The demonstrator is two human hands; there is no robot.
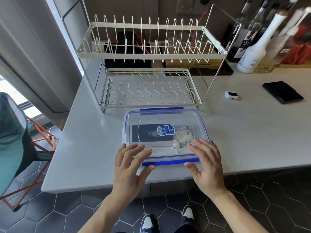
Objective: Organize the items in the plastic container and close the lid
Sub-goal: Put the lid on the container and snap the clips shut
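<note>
A clear plastic container [201,125] with blue latches sits on the grey counter, its transparent lid [161,117] lying on top. Through the lid I see a dark flat packet [148,133], a pale tissue pack [182,143] and a white cable. My left hand [130,163] rests flat on the lid's near left corner, fingers spread, thumb by the front blue latch [170,162]. My right hand [204,161] lies flat on the near right corner, thumb at the latch's right end. Neither hand grips anything.
A white two-tier wire dish rack [148,54] stands right behind the container. A small white case [230,95] and a black wallet [282,92] lie to the right. Bottles [252,54] stand at the back right. A folding chair [15,140] is at the left of the counter.
</note>
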